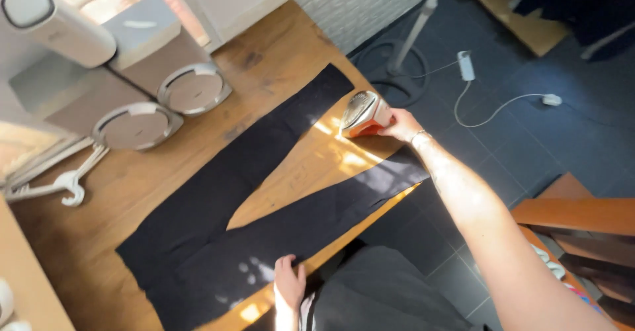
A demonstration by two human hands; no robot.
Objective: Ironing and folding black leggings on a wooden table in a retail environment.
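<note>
On the wooden table (pixel 278 60) we spread black trousers (pixel 251 212); our right hand (pixel 400 126) grips the iron (pixel 362 114) between the two legs, while our left hand (pixel 289 281) lies flat, fingers spread, near the waist.

head camera, looking steeply down, close over wooden table (pixel 278 60)

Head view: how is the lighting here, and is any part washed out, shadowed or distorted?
Head view: hard sunlight patches fall on the wooden table beside the iron held by the right hand; the upper left corner is blown out; the black trousers under the left hand lose detail; the edges bend in wide-angle distortion.
</note>
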